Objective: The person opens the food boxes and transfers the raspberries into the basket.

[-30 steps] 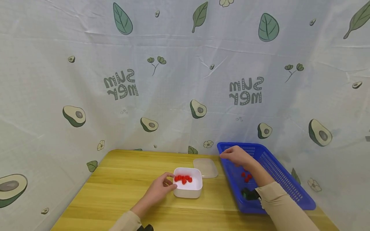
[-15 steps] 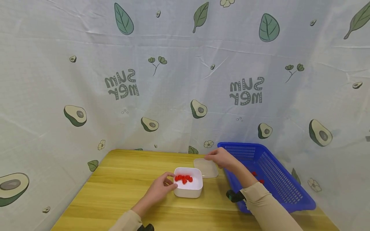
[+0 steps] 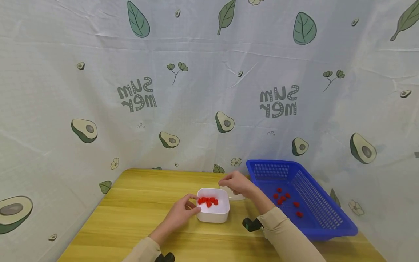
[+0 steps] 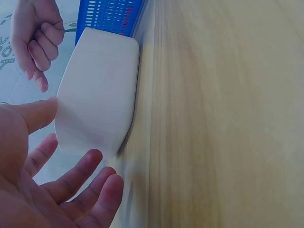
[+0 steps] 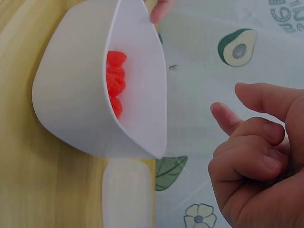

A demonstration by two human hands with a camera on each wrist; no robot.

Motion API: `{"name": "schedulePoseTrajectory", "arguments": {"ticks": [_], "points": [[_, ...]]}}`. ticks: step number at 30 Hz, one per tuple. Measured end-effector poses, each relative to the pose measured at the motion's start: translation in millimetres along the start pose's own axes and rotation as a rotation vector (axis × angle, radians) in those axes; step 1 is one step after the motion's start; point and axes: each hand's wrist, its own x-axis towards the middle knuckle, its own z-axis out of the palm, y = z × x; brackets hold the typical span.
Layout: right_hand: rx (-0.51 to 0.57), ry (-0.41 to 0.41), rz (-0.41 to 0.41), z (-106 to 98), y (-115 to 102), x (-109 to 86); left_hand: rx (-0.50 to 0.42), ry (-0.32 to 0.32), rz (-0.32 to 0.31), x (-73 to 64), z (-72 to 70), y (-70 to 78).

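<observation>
A white square box (image 3: 213, 217) stands on the table with several small red pieces (image 3: 208, 201) inside. My left hand (image 3: 181, 212) is at its left side, thumb and index finger touching it near the rim. In the left wrist view its other fingers (image 4: 112, 191) stay spread, off the box (image 4: 97, 90). My right hand (image 3: 238, 183) hovers just beyond the box's back right corner. In the right wrist view, the right hand (image 5: 259, 152) has thumb and index finger apart, nothing visible between them, and the remaining fingers curled inward.
A flat translucent lid (image 3: 236, 197) lies behind the box, partly covered by the right hand. At the right sits a blue perforated basket (image 3: 322, 213) with several red pieces (image 3: 280, 199) in it. A printed curtain (image 3: 196, 91) hangs behind the wooden table (image 3: 131, 211).
My right hand has moved left, from over the basket's left edge across the lid to the box's back right corner. The left hand and box have stayed in place.
</observation>
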Motion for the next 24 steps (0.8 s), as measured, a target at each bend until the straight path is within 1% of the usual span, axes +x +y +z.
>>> {"name": "schedulePoseTrajectory", "arguments": {"ticks": [7,10,13,15,18,24], "points": [[0.04,-0.012,0.02,17,3,6.4,0.004,-0.002,-0.004,0.3,-0.1,-0.2],[0.014,-0.004,0.024,24,4,8.8,0.003,-0.004,-0.004,0.2,-0.4,0.2],[-0.036,0.011,0.034,30,4,10.6,0.0,-0.004,-0.005,0.4,-0.2,0.5],[-0.059,0.007,0.04,34,5,11.5,-0.002,-0.005,-0.007,0.5,-0.4,0.5],[-0.061,-0.016,0.041,39,4,12.2,-0.006,-0.006,-0.009,0.4,-1.1,0.5],[-0.049,-0.047,0.007,52,5,13.1,-0.012,-0.009,-0.004,0.2,-1.5,-0.5]]}}
